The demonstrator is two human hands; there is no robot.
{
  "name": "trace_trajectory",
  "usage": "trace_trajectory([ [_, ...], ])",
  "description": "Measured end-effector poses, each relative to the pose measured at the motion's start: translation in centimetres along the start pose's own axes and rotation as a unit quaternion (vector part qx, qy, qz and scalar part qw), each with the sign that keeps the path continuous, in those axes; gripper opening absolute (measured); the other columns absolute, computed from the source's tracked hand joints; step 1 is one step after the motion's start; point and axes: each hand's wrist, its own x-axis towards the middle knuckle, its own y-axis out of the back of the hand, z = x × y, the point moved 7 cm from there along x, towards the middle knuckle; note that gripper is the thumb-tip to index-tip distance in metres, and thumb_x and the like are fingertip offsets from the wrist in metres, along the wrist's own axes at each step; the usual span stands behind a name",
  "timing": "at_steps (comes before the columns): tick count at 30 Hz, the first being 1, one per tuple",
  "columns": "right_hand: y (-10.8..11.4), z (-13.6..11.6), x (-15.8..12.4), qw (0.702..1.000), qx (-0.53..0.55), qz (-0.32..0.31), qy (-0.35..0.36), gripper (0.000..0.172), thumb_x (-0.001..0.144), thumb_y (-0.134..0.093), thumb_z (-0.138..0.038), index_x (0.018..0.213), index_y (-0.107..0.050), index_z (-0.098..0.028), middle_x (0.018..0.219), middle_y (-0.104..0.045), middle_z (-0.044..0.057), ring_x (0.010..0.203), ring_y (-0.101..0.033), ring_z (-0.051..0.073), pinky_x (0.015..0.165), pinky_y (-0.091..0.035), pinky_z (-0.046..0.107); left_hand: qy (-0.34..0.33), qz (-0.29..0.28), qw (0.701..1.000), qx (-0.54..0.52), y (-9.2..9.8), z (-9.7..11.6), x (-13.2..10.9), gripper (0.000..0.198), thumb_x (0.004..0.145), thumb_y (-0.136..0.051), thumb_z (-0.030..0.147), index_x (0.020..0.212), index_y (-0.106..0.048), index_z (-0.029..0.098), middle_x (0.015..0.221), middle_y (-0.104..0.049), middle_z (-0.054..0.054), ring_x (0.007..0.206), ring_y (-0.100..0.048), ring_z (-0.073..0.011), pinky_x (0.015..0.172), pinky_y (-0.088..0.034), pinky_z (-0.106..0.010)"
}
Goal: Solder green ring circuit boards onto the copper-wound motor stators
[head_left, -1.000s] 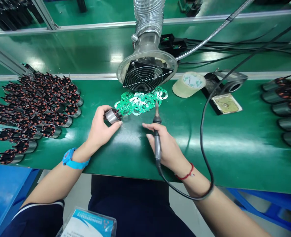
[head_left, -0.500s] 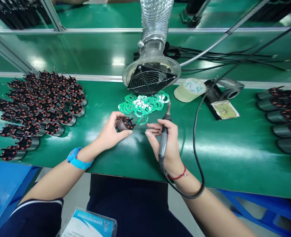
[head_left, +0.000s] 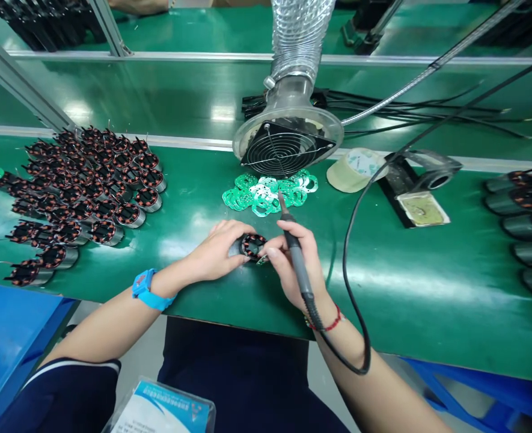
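Motor stators (head_left: pixel 88 195) left on bench (head_left: pixel 405 282), circuit boards (head_left: pixel 263 195) before fan (head_left: pixel 284 147), tape roll (head_left: pixel 353 171) right, iron stand (head_left: pixel 400 179) farther right

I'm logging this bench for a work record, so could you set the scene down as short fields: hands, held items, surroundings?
Left hand: grips a wound motor core, coil end turned toward the other hand
Right hand: holds a soldering iron, tip pointing away from the person; fingertips also seem to pinch a small green piece
Ahead: pile of green ring boards below a fan
Far left: group of similar cores
Right: tape roll, iron stand with yellowish pad
Far right: more cores
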Motion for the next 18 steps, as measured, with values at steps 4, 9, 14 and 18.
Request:
trace_trajectory([
  [4, 0.0, -0.5, -1.1, 0.996, -0.082, 0.015, 0.038, 0.047, 0.087, -0.063, -0.029, 0.126, -0.037, -0.027, 0.102, -0.066, 0.005, 0.094, -0.067, 0.020, 0.079, -0.056, 0.038, -0.032, 0.001, 0.998, -0.054, 1.0, 0.6, -0.1, 0.004, 0.087, -0.058, 0.022, 0.088, -0.058, 0.019, 0.109, -0.058, -0.008, 0.111, -0.052, -0.0220, 0.099, -0.042, -0.039],
  [9, -0.1, -0.1, -1.8, 0.980, -0.186, -0.030, -0.059, 0.055, 0.083, -0.066, -0.037, 0.128, -0.037, -0.025, 0.123, -0.062, 0.014, 0.112, -0.065, 0.027, 0.088, -0.055, 0.045, 0.037, -0.012, 0.999, -0.020, 0.9, 0.0, -0.1, 0.025, 0.091, -0.053, 0.029, 0.069, -0.048, 0.018, 0.085, -0.058, -0.004, 0.086, -0.055, -0.0183, 0.081, -0.045, -0.034],
  [14, 0.4, -0.5, -1.5, 0.943, -0.281, -0.114, -0.141, 0.047, 0.084, -0.060, -0.040, 0.125, -0.043, -0.023, 0.109, -0.069, 0.013, 0.099, -0.070, 0.032, 0.081, -0.056, 0.046, 0.088, -0.068, 0.994, 0.001, -0.3, -1.0, -0.3, 0.007, 0.089, -0.050, 0.020, 0.095, -0.053, 0.019, 0.085, -0.062, -0.002, 0.077, -0.058, -0.0162, 0.070, -0.042, -0.028],
  [18, 1.7, -0.7, -0.9, 0.941, -0.282, -0.111, -0.152, 0.053, 0.082, -0.063, -0.043, 0.126, -0.043, -0.023, 0.099, -0.068, 0.010, 0.091, -0.069, 0.029, 0.078, -0.055, 0.043, 0.021, -0.110, 0.991, 0.076, -0.9, -0.3, -0.4, 0.015, 0.088, -0.044, 0.016, 0.077, -0.054, 0.018, 0.073, -0.059, 0.000, 0.068, -0.053, -0.0151, 0.068, -0.038, -0.028],
])
